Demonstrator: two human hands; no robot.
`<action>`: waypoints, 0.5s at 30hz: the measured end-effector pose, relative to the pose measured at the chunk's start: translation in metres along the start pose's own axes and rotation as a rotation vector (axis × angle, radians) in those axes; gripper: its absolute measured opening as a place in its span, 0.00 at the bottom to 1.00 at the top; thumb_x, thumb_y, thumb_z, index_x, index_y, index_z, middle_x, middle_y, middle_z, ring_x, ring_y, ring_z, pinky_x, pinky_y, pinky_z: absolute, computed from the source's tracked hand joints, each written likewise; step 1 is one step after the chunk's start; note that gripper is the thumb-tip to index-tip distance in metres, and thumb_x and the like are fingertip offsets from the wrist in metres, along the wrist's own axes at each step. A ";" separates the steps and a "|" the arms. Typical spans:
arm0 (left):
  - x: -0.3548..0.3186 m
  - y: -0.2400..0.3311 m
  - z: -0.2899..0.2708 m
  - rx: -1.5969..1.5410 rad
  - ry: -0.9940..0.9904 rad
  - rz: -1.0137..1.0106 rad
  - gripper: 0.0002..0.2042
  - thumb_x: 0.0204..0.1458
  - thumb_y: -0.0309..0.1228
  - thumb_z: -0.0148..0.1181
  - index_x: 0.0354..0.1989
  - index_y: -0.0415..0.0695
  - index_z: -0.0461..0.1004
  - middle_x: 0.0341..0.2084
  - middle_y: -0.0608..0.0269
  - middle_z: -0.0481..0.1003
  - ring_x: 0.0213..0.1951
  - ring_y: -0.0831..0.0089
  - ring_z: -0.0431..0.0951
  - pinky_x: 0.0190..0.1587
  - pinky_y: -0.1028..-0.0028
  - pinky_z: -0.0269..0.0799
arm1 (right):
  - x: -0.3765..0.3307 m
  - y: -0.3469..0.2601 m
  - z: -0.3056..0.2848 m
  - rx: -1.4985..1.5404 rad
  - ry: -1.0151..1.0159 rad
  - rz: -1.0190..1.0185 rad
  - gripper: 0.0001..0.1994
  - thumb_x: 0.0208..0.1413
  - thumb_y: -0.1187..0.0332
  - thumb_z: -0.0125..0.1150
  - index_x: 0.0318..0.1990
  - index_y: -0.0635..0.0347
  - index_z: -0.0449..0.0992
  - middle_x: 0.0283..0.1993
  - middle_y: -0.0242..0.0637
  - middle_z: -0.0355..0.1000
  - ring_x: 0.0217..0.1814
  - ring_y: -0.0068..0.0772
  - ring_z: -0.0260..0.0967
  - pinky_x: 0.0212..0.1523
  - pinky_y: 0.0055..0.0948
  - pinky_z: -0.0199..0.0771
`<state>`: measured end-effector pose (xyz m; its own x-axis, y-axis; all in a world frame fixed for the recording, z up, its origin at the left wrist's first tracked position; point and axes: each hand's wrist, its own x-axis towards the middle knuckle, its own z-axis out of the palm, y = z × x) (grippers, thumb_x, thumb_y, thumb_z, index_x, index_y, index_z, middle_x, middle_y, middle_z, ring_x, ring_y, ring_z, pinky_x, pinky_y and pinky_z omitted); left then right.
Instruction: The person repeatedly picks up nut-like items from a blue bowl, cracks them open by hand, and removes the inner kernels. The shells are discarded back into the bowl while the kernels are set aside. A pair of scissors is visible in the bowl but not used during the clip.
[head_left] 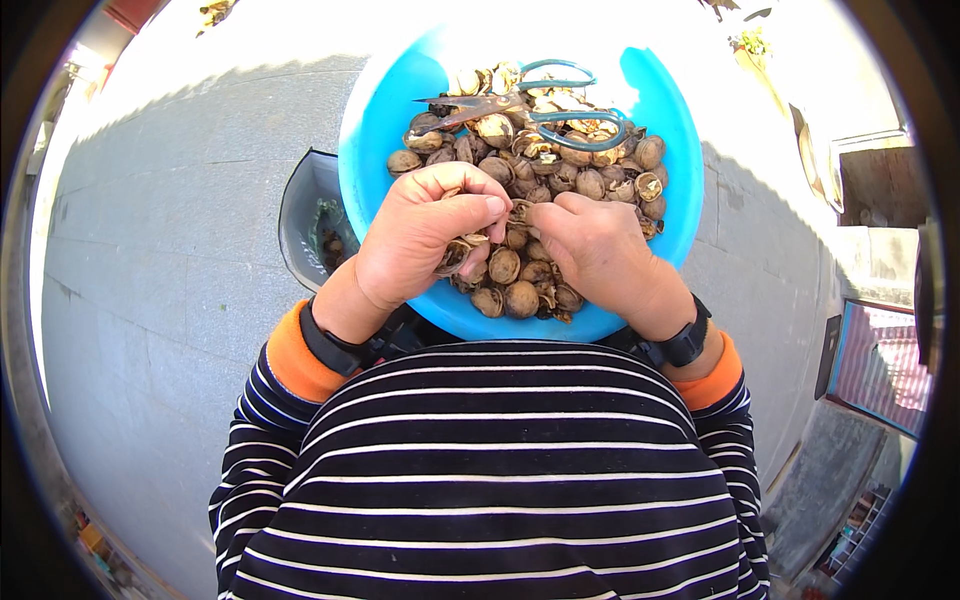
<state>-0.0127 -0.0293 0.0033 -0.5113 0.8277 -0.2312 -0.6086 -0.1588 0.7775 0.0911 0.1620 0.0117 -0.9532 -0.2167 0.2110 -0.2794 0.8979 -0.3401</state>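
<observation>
A blue basin [685, 130] in front of me is filled with brown walnuts [521, 299], some whole and some cracked. My left hand [415, 235] is closed over its near left part, with broken walnut shells [455, 256] showing between the curled fingers and palm. Close beside it, my right hand [605, 250] is closed too, its fingertips pinching a piece of walnut shell [520, 211] near the left thumb. Scissors [490, 106] with dark blades and teal handles lie across the walnuts at the far side of the basin, blades pointing left.
A grey bin [297, 225] with some dark bits inside stands on the floor against the basin's left side. Grey paving [190, 200] surrounds both, sunlit at the far end. At the right are a wall opening [880, 185] and a reddish striped panel [880, 365].
</observation>
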 end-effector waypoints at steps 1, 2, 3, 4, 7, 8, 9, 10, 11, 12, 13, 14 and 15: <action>0.000 0.000 0.000 0.018 0.009 -0.010 0.05 0.57 0.24 0.54 0.37 0.37 0.74 0.25 0.59 0.74 0.17 0.78 0.69 0.18 0.81 0.63 | -0.003 0.000 0.000 0.004 0.037 -0.017 0.08 0.45 0.74 0.61 0.35 0.56 0.74 0.24 0.38 0.67 0.25 0.43 0.72 0.24 0.38 0.72; -0.001 0.000 0.001 0.036 0.018 -0.020 0.06 0.58 0.24 0.53 0.39 0.36 0.74 0.25 0.59 0.74 0.17 0.78 0.68 0.18 0.81 0.62 | -0.005 0.000 -0.001 0.017 0.073 -0.036 0.08 0.45 0.74 0.61 0.35 0.56 0.74 0.24 0.38 0.66 0.24 0.42 0.71 0.23 0.37 0.71; -0.001 0.000 0.002 0.045 0.026 -0.022 0.07 0.57 0.23 0.53 0.41 0.36 0.74 0.25 0.59 0.74 0.17 0.79 0.68 0.18 0.82 0.63 | -0.008 0.000 -0.002 0.036 0.114 -0.053 0.09 0.44 0.75 0.62 0.36 0.57 0.75 0.23 0.37 0.65 0.23 0.41 0.70 0.22 0.36 0.70; -0.001 -0.001 0.003 0.055 0.033 -0.026 0.08 0.57 0.23 0.53 0.44 0.36 0.74 0.25 0.59 0.74 0.17 0.79 0.68 0.18 0.82 0.63 | -0.011 0.000 -0.004 0.063 0.154 -0.071 0.09 0.44 0.75 0.62 0.36 0.57 0.76 0.23 0.36 0.64 0.22 0.39 0.69 0.21 0.36 0.69; -0.001 -0.001 0.005 0.084 0.049 -0.034 0.11 0.57 0.22 0.54 0.48 0.36 0.73 0.25 0.60 0.74 0.18 0.79 0.68 0.19 0.82 0.64 | -0.016 0.000 -0.009 0.076 0.262 -0.131 0.11 0.43 0.76 0.62 0.37 0.59 0.77 0.21 0.35 0.62 0.20 0.36 0.66 0.19 0.33 0.65; -0.001 -0.002 0.006 0.093 0.053 -0.038 0.12 0.57 0.22 0.54 0.50 0.37 0.73 0.25 0.61 0.74 0.18 0.80 0.68 0.20 0.82 0.64 | -0.016 0.000 -0.010 0.074 0.299 -0.153 0.11 0.43 0.77 0.62 0.38 0.59 0.77 0.21 0.34 0.61 0.20 0.35 0.65 0.18 0.32 0.64; -0.001 -0.002 0.007 0.095 0.032 -0.041 0.13 0.57 0.22 0.54 0.50 0.37 0.73 0.25 0.61 0.74 0.18 0.80 0.68 0.20 0.82 0.64 | -0.016 0.000 -0.010 0.065 0.295 -0.171 0.12 0.42 0.77 0.62 0.38 0.60 0.77 0.21 0.34 0.61 0.19 0.35 0.64 0.18 0.32 0.63; 0.000 -0.002 0.008 0.096 0.011 -0.045 0.13 0.57 0.22 0.54 0.51 0.37 0.72 0.25 0.62 0.74 0.19 0.80 0.69 0.21 0.82 0.65 | -0.015 0.000 -0.009 0.061 0.294 -0.190 0.12 0.41 0.77 0.63 0.38 0.60 0.77 0.20 0.34 0.60 0.19 0.34 0.64 0.18 0.32 0.63; 0.000 -0.001 0.008 0.100 0.001 -0.058 0.13 0.57 0.22 0.54 0.51 0.37 0.72 0.26 0.62 0.74 0.19 0.80 0.69 0.21 0.82 0.65 | -0.014 0.000 -0.008 0.060 0.286 -0.211 0.13 0.41 0.77 0.63 0.38 0.60 0.77 0.20 0.34 0.59 0.19 0.34 0.63 0.18 0.32 0.62; 0.000 -0.001 0.008 0.125 -0.038 -0.049 0.14 0.57 0.21 0.53 0.52 0.38 0.71 0.25 0.62 0.74 0.20 0.81 0.69 0.21 0.82 0.65 | -0.012 -0.001 -0.006 0.087 0.297 -0.214 0.11 0.43 0.77 0.63 0.38 0.60 0.77 0.20 0.34 0.61 0.19 0.32 0.63 0.18 0.31 0.62; 0.000 0.000 0.008 0.118 -0.041 -0.033 0.14 0.57 0.21 0.54 0.51 0.38 0.72 0.25 0.64 0.74 0.20 0.82 0.69 0.21 0.82 0.65 | -0.010 -0.002 -0.004 0.116 0.301 -0.219 0.10 0.45 0.76 0.63 0.39 0.60 0.77 0.21 0.33 0.62 0.19 0.31 0.63 0.18 0.30 0.63; 0.000 0.000 0.008 0.110 -0.032 -0.027 0.13 0.56 0.21 0.55 0.50 0.38 0.72 0.24 0.65 0.74 0.20 0.83 0.69 0.20 0.83 0.64 | -0.008 -0.003 -0.001 0.148 0.315 -0.213 0.09 0.48 0.76 0.63 0.39 0.60 0.77 0.21 0.33 0.63 0.19 0.29 0.63 0.19 0.29 0.63; -0.001 -0.001 0.008 0.094 -0.027 -0.022 0.13 0.56 0.21 0.55 0.49 0.38 0.72 0.23 0.67 0.73 0.20 0.83 0.69 0.20 0.83 0.64 | -0.007 -0.005 0.001 0.272 0.379 -0.113 0.08 0.51 0.74 0.62 0.40 0.61 0.76 0.22 0.32 0.65 0.20 0.27 0.63 0.19 0.28 0.63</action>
<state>-0.0071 -0.0256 0.0077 -0.4809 0.8450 -0.2338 -0.5595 -0.0904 0.8239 0.0990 0.1582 0.0109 -0.8200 -0.1071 0.5623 -0.4473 0.7328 -0.5127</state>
